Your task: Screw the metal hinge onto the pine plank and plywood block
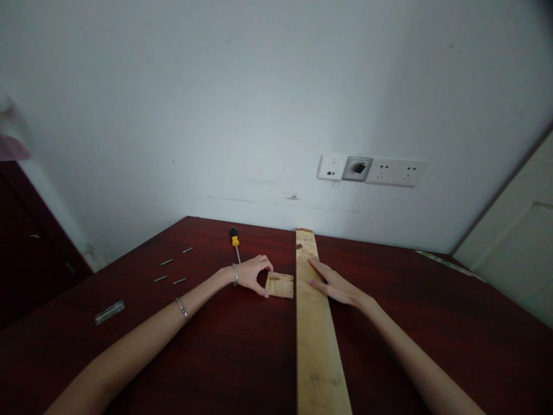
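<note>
A long pale wooden plank [317,340] lies on the dark red table [224,351], running from the wall toward me. Against its left edge sits a small square wooden block [280,285]. My left hand [253,274] is curled round the block's left side, thumb and fingers pinching its corners. My right hand [332,283] lies flat on the plank with the fingers stretched out, just right of the block.
A screwdriver [234,241] with a yellow and black handle lies behind my left hand. Several nails [173,270] are scattered at the left, and a small metal piece [109,312] lies nearer me. Wall sockets [371,170] sit above the table.
</note>
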Demonstrator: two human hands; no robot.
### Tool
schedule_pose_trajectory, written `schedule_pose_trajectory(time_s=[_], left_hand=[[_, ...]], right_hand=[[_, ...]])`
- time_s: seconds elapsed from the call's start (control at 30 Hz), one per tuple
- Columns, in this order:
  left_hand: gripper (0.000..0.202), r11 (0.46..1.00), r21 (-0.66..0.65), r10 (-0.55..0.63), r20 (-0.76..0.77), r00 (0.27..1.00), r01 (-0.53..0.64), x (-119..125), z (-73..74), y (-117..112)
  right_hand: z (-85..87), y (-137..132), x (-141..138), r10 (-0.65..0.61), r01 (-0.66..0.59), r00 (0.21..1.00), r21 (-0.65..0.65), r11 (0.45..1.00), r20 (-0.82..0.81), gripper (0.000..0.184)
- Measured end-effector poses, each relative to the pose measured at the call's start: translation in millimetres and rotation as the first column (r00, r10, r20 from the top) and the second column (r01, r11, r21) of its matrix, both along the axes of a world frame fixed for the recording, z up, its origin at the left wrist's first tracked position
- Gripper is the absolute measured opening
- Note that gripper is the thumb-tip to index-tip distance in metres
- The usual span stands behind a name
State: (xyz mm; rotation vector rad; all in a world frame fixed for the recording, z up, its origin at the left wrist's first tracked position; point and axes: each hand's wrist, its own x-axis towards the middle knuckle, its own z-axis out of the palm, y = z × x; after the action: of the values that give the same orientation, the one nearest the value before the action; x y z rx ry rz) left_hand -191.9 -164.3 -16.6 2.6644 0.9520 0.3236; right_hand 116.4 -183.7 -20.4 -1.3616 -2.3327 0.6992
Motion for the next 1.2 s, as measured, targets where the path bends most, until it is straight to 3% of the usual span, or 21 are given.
schedule_pose_trajectory(time_s=[0.33, 0.57, 0.73, 0.83, 0.97, 1.1, 1.2], left_hand=[[0.079, 0.999, -0.049, -0.011, 0.029, 1.000, 0.012, -5.3, -7.9, 6.5], [0.083, 0.996, -0.090, 0.007, 0.018, 1.000, -0.005, -6.0, -5.7, 6.1], [0.091, 0.980, -0.198, 0.027, 0.048, 0.998, -0.017, -10.8, -0.3, 9.3], [0.087, 0.975, -0.215, 0.061, 0.063, 0.996, -0.046, -14.0, 16.8, 6.3], [0.056, 0.998, -0.026, 0.060, 0.125, 0.990, -0.057, -29.5, 58.8, -2.9], [0.033, 0.987, 0.126, 0.095, 0.047, 0.994, -0.100, -71.3, 98.8, -11.9], [0.029, 0.974, 0.168, 0.157, -0.028, 0.987, -0.150, -115.1, 112.4, -21.4]], right_hand=[[-0.1, 1.0, -0.7, 0.004, -0.005, 1.000, 0.013, 1.000, 0.029, 0.079], [0.7, 0.2, -1.6, -0.001, 0.000, 0.998, 0.027, 1.000, 0.056, 0.080], [-0.4, 0.2, -1.5, -0.008, 0.005, 0.997, 0.041, 0.999, 0.079, 0.079], [-3.3, 2.0, -0.4, -0.004, -0.001, 0.996, 0.058, 0.998, 0.087, 0.080], [-7.0, 5.1, 0.6, -0.005, -0.002, 0.996, 0.084, 0.996, 0.089, 0.080], [-7.7, 5.5, -0.7, -0.018, 0.008, 0.996, 0.110, 0.994, 0.090, 0.078], [-7.8, 5.7, -1.7, -0.011, -0.001, 0.995, 0.131, 0.991, 0.095, 0.075]])
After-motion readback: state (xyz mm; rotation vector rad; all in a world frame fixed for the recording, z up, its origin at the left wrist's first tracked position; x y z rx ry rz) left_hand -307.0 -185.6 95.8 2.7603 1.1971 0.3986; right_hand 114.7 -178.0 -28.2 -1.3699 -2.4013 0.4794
